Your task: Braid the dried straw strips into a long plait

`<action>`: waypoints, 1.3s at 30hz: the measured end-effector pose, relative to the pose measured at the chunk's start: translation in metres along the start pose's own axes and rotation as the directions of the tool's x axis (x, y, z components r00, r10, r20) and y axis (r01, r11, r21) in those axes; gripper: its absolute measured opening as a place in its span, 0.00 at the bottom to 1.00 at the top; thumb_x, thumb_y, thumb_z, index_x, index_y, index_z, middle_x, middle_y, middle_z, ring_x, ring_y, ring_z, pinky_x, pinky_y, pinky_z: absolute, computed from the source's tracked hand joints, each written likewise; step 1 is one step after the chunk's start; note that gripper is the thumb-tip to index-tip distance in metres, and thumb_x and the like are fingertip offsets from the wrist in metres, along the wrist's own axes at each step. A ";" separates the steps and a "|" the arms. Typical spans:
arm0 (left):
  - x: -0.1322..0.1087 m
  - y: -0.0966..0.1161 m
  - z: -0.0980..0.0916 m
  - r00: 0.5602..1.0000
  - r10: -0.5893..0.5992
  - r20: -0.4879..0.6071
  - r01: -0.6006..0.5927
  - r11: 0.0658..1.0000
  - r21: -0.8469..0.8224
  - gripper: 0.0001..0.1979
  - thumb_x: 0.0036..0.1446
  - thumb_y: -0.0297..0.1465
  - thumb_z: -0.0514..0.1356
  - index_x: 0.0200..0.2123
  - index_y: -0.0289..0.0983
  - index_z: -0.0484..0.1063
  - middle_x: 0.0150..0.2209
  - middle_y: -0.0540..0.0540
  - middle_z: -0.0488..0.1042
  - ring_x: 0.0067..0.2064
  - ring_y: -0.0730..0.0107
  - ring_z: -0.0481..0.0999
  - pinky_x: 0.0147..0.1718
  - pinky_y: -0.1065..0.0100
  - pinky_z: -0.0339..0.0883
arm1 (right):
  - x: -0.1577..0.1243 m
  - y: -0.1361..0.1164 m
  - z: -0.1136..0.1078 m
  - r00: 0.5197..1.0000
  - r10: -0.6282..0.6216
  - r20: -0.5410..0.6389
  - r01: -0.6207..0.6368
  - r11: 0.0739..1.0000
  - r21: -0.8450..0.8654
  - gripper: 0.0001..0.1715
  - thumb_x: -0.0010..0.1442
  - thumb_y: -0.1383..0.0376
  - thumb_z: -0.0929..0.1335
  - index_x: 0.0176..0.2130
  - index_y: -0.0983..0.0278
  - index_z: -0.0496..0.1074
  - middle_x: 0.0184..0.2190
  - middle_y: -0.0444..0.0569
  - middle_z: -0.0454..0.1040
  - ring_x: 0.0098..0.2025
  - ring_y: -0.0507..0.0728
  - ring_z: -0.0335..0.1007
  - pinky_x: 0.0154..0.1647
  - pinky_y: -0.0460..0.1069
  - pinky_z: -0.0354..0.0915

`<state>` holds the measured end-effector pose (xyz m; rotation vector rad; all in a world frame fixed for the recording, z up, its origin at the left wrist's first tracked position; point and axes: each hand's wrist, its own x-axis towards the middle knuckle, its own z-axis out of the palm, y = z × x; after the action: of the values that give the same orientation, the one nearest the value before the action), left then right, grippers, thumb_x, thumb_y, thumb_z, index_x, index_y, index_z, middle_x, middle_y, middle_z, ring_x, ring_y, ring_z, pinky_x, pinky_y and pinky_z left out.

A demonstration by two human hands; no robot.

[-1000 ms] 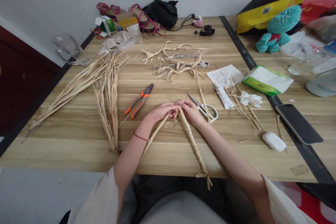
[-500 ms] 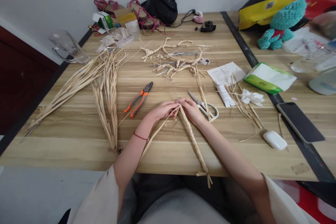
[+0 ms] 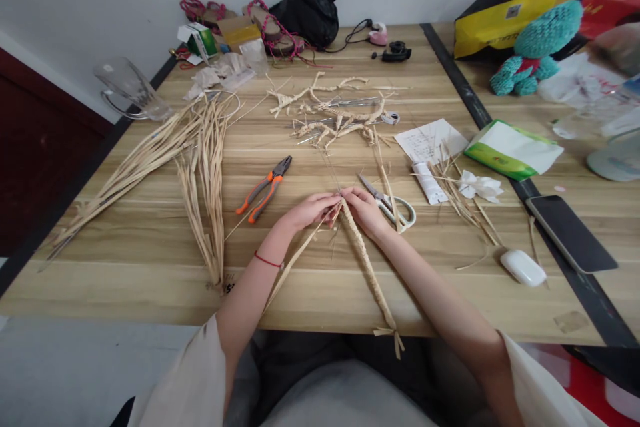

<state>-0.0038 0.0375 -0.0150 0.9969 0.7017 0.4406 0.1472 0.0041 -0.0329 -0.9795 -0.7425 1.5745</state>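
A straw-wrapped rod point(image 3: 366, 260) slants from between my hands down to the table's front edge, where its frayed end hangs over. At its upper end, my right hand point(image 3: 363, 208) is closed with the fingertips pinching it. Close against it, my left hand point(image 3: 316, 209) is closed on a loose straw strip point(image 3: 295, 257) that trails toward my left forearm. Thin wires point(image 3: 332, 170) stick out beyond my fingertips. My fingers hide the exact spot where straw and rod meet. White-handled scissors point(image 3: 395, 205) lie just right of my right hand, orange-handled pliers point(image 3: 264, 189) left of my left.
Bundles of straw point(image 3: 203, 180) lie at the left, near a tilted glass mug point(image 3: 131, 90). Several wrapped, branching straw pieces point(image 3: 340, 113) lie ahead. On the right are a glue tube point(image 3: 429, 183), a tissue pack point(image 3: 514, 149), a phone point(image 3: 573, 232) and a white case point(image 3: 523, 267).
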 end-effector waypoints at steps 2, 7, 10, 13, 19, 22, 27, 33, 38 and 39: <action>0.000 0.000 0.000 1.000 0.006 0.001 -0.006 1.000 0.013 0.17 0.50 0.42 0.62 0.27 0.33 0.66 0.23 0.53 0.65 0.21 0.80 0.63 0.23 0.72 0.65 | 0.000 0.000 0.000 1.000 -0.004 -0.001 0.004 1.000 0.005 0.14 0.45 0.55 0.74 0.29 0.61 0.73 0.24 0.42 0.75 0.28 0.52 0.70 0.35 0.49 0.66; -0.001 0.001 0.002 1.000 0.011 0.001 -0.011 0.999 0.042 0.17 0.51 0.42 0.61 0.26 0.33 0.65 0.22 0.53 0.64 0.21 0.80 0.63 0.23 0.73 0.65 | -0.001 -0.001 0.001 1.000 -0.019 -0.004 0.019 1.000 0.017 0.13 0.45 0.56 0.74 0.28 0.61 0.73 0.24 0.42 0.75 0.28 0.51 0.70 0.36 0.48 0.65; -0.001 0.001 0.001 1.000 0.011 0.003 -0.011 0.999 0.042 0.16 0.51 0.42 0.61 0.27 0.34 0.65 0.23 0.53 0.64 0.21 0.80 0.63 0.23 0.72 0.66 | -0.001 -0.002 0.002 1.000 -0.006 -0.007 0.006 1.000 0.003 0.14 0.45 0.56 0.74 0.28 0.61 0.72 0.24 0.42 0.75 0.28 0.52 0.70 0.36 0.49 0.65; 0.000 0.000 0.000 1.000 0.009 0.008 -0.009 0.999 0.045 0.16 0.52 0.42 0.61 0.27 0.34 0.65 0.23 0.53 0.64 0.21 0.80 0.63 0.23 0.71 0.66 | -0.001 -0.003 0.003 1.000 0.006 -0.010 -0.006 1.000 -0.003 0.15 0.44 0.55 0.74 0.28 0.61 0.72 0.25 0.42 0.75 0.28 0.52 0.70 0.37 0.49 0.66; 0.001 -0.003 -0.003 1.000 0.001 0.007 -0.001 0.999 0.041 0.17 0.51 0.42 0.61 0.29 0.33 0.66 0.24 0.53 0.64 0.22 0.80 0.63 0.24 0.72 0.65 | -0.001 -0.003 0.003 1.000 0.006 -0.020 -0.006 1.000 -0.008 0.16 0.43 0.54 0.75 0.28 0.61 0.72 0.24 0.42 0.75 0.28 0.53 0.70 0.37 0.49 0.66; 0.001 -0.003 -0.002 1.000 0.005 0.009 -0.005 0.999 0.041 0.17 0.51 0.43 0.61 0.30 0.33 0.67 0.24 0.53 0.64 0.22 0.80 0.63 0.23 0.72 0.65 | -0.002 -0.004 0.003 1.000 0.009 -0.021 -0.009 1.000 -0.014 0.15 0.44 0.54 0.74 0.28 0.61 0.72 0.25 0.42 0.75 0.28 0.53 0.70 0.37 0.50 0.66; 0.001 -0.002 -0.001 1.000 0.022 0.015 -0.023 0.999 0.044 0.17 0.52 0.43 0.61 0.30 0.33 0.67 0.22 0.53 0.64 0.21 0.79 0.64 0.22 0.73 0.64 | -0.002 -0.004 0.003 1.000 -0.001 -0.016 0.000 1.000 -0.017 0.13 0.46 0.56 0.74 0.28 0.61 0.71 0.24 0.42 0.74 0.28 0.52 0.70 0.38 0.49 0.65; 0.002 -0.002 0.000 1.000 -0.007 -0.006 0.007 0.999 0.037 0.18 0.51 0.44 0.61 0.29 0.33 0.66 0.21 0.53 0.63 0.21 0.79 0.63 0.23 0.72 0.64 | -0.002 -0.004 0.003 1.000 -0.003 -0.018 0.003 0.999 -0.032 0.12 0.46 0.56 0.73 0.28 0.61 0.72 0.24 0.42 0.75 0.28 0.53 0.70 0.37 0.49 0.66; 0.002 -0.001 0.001 1.000 -0.002 -0.017 0.003 1.000 0.029 0.18 0.51 0.43 0.62 0.29 0.33 0.66 0.21 0.53 0.63 0.22 0.79 0.63 0.22 0.73 0.65 | -0.003 -0.005 0.003 1.000 -0.003 -0.013 0.002 0.999 -0.038 0.13 0.47 0.56 0.73 0.28 0.61 0.72 0.24 0.42 0.75 0.29 0.53 0.71 0.36 0.50 0.66; 0.001 -0.001 0.001 1.000 -0.010 -0.024 0.011 0.999 0.033 0.17 0.51 0.43 0.62 0.30 0.33 0.67 0.22 0.53 0.64 0.22 0.79 0.64 0.23 0.73 0.66 | -0.003 -0.005 0.003 1.000 -0.005 -0.013 0.004 0.999 -0.040 0.13 0.47 0.56 0.73 0.28 0.61 0.72 0.24 0.42 0.74 0.29 0.53 0.70 0.37 0.50 0.66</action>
<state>-0.0022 0.0373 -0.0161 1.0199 0.7368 0.4337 0.1473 0.0028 -0.0266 -1.0162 -0.7693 1.5527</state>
